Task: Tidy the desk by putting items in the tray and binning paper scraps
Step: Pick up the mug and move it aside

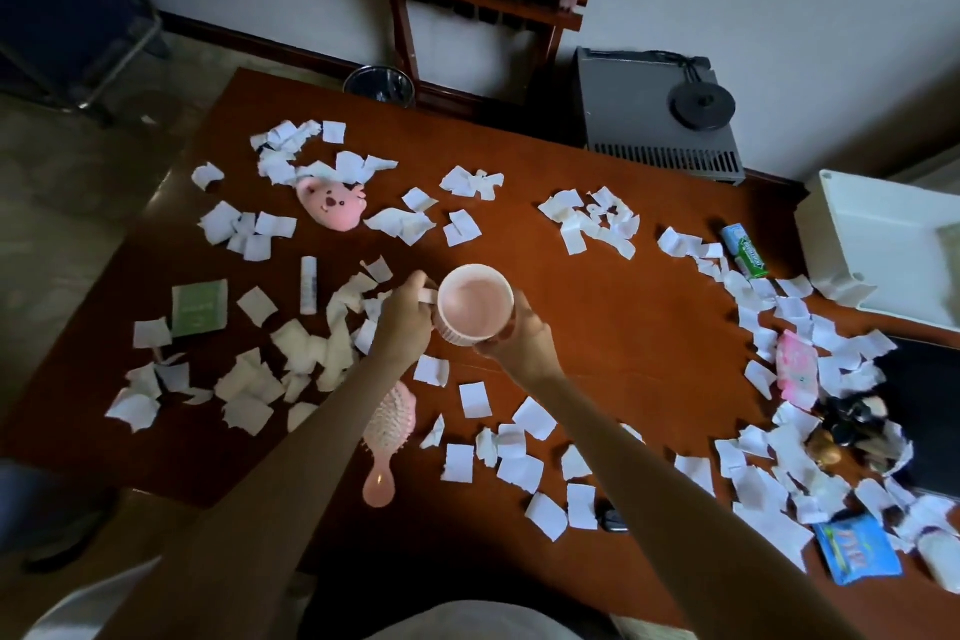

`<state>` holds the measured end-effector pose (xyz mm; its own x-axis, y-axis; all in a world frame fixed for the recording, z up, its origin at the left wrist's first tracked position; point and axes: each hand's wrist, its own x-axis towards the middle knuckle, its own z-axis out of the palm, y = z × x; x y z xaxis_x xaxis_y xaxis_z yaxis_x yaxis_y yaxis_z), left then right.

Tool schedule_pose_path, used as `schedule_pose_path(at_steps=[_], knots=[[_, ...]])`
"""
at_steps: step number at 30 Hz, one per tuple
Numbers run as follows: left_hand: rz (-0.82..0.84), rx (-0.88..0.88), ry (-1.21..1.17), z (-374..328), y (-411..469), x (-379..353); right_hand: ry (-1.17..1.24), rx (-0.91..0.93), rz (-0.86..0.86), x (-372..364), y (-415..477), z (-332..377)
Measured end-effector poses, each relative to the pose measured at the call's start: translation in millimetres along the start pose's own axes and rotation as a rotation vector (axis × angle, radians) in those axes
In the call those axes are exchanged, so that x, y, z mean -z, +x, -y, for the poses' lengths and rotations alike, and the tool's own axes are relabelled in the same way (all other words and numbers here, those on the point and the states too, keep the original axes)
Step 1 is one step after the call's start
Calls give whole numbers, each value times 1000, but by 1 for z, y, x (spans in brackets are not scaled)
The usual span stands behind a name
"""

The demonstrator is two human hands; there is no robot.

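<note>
Both hands' fingers point(415, 283) around mug point(475, 304)

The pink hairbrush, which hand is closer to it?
Left. The left hand grips the mug handle, with its wrist just above the hairbrush bristles. The right hand holds the mug's other side, farther to the right of the hairbrush.

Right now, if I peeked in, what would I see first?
Probably the pink mug in the middle, held above the desk by the left hand at its handle and the right hand at its side. Next, white paper scraps are scattered all over the brown desk, and a white tray sits at the far right.
</note>
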<state>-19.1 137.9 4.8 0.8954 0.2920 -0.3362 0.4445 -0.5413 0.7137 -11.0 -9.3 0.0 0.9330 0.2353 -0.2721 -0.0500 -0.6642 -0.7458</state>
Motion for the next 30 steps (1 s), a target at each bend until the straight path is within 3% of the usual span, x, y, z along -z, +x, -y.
schedule_pose_path(at_steps=[9, 16, 19, 30], knots=[[-137, 93, -77, 81, 27, 143, 44, 61, 64, -113, 36, 126], [-95, 194, -140, 171, 72, 245, 35, 56, 137, -211, 67, 209], [-12, 186, -96, 202, 93, 271, 37, 55, 196, -239, 81, 231], [61, 213, -47, 230, 140, 294, 21, -47, 221, -280, 118, 255]])
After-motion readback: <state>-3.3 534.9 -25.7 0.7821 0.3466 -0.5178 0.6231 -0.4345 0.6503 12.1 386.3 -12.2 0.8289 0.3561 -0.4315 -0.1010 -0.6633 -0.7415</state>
